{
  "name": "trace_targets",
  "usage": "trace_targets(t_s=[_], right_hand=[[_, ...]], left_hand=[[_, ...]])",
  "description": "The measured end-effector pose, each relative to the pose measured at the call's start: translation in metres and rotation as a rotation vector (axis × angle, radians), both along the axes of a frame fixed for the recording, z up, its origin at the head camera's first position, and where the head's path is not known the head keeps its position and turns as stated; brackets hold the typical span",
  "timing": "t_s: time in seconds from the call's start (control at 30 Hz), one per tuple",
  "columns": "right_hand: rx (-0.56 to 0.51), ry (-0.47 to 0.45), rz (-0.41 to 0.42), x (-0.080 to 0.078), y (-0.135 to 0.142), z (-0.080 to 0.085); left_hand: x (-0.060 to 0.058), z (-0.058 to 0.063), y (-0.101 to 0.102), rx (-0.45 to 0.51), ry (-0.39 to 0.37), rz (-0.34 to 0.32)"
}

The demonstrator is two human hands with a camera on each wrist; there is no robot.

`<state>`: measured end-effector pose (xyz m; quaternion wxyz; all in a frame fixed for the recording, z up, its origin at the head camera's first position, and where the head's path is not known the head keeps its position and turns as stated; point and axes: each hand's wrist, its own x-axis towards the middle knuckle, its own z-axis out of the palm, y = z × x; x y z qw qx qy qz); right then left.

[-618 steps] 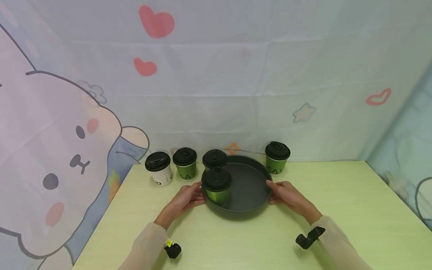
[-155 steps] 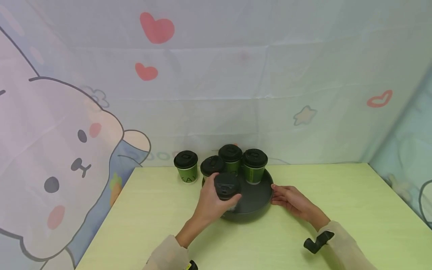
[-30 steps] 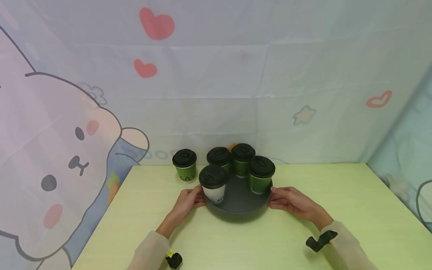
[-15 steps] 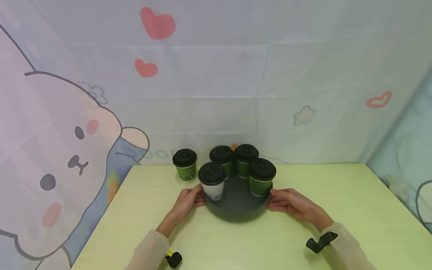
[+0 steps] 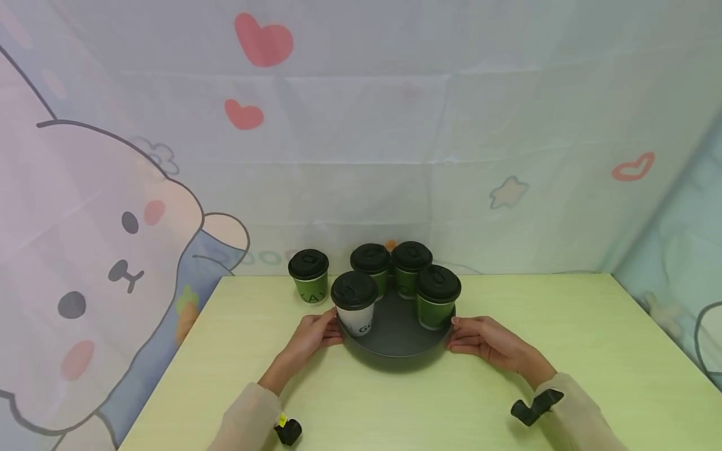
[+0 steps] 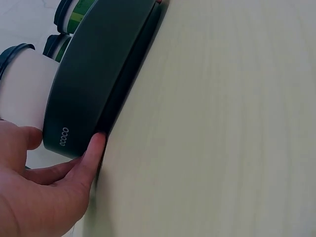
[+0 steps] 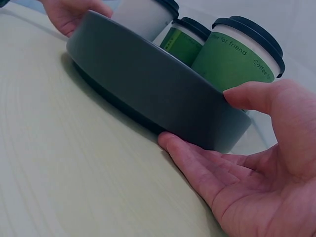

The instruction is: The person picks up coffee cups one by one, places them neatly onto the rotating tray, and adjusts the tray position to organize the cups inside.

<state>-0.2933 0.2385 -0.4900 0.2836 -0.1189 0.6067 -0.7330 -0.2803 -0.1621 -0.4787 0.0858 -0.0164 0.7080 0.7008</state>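
Observation:
A round dark grey tray (image 5: 395, 335) with a raised wall sits between my hands. My left hand (image 5: 309, 338) grips its left side, thumb at the rim and fingers at the lower edge. On the opposite side my right hand (image 5: 491, 343) holds it the same way, as the right wrist view shows on the tray wall (image 7: 148, 79). Several lidded paper cups stand upright in it: a white cup (image 5: 358, 319) at front left, a green cup (image 5: 434, 311) at right, and two at the back, a left green cup (image 5: 380, 279) and a right green cup (image 5: 407, 285).
Another green cup (image 5: 312, 289) with a black lid stands on the pale yellow table (image 5: 383, 407), left of the tray. Behind the table hangs a printed cloth (image 5: 361, 156). A cable (image 5: 699, 338) shows at the far right.
Five seconds ago my left hand held the white cup over the tray; now it grips the tray's side. Over the last second the back cups have shifted slightly right. Earliest, fewer cups stood inside.

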Motion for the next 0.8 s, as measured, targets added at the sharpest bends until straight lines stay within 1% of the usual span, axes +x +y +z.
trace_targets(t_s=[0.13, 0.17, 0.23, 0.3, 0.43, 0.47, 0.5, 0.57, 0.67, 0.73, 0.8], right_hand=[[-0.007, 0.0, -0.003, 0.001, 0.0, 0.001], [-0.009, 0.0, -0.004, 0.001, 0.0, 0.001], [-0.012, 0.0, -0.003, 0.001, 0.0, 0.0], [-0.014, 0.0, 0.0, 0.001, 0.0, 0.0], [-0.024, -0.003, 0.004, 0.001, 0.002, -0.001], [-0.028, -0.004, 0.005, 0.001, 0.002, -0.001], [-0.031, -0.005, 0.004, 0.001, 0.002, -0.002], [-0.035, -0.007, 0.001, 0.0, 0.003, -0.002], [-0.037, -0.008, 0.002, 0.0, 0.003, -0.002], [-0.038, -0.01, 0.002, 0.0, 0.002, -0.002], [-0.037, -0.008, 0.002, 0.0, 0.001, -0.002]], left_hand=[[0.0, 0.005, -0.006, -0.034, 0.016, -0.037], [0.0, 0.006, -0.009, -0.053, 0.023, -0.038], [0.0, 0.009, -0.014, -0.11, 0.034, -0.014], [0.001, 0.012, -0.02, -0.22, 0.045, 0.055], [0.0, 0.02, -0.034, -0.475, 0.059, 0.204], [-0.002, 0.022, -0.038, -0.528, 0.069, 0.236], [-0.004, 0.023, -0.041, -0.557, 0.083, 0.253], [-0.009, 0.027, -0.048, -0.564, 0.114, 0.272], [-0.02, 0.032, -0.053, -0.514, 0.182, 0.298], [-0.028, 0.035, -0.054, -0.473, 0.232, 0.311], [-0.036, 0.037, -0.052, -0.452, 0.282, 0.332]])
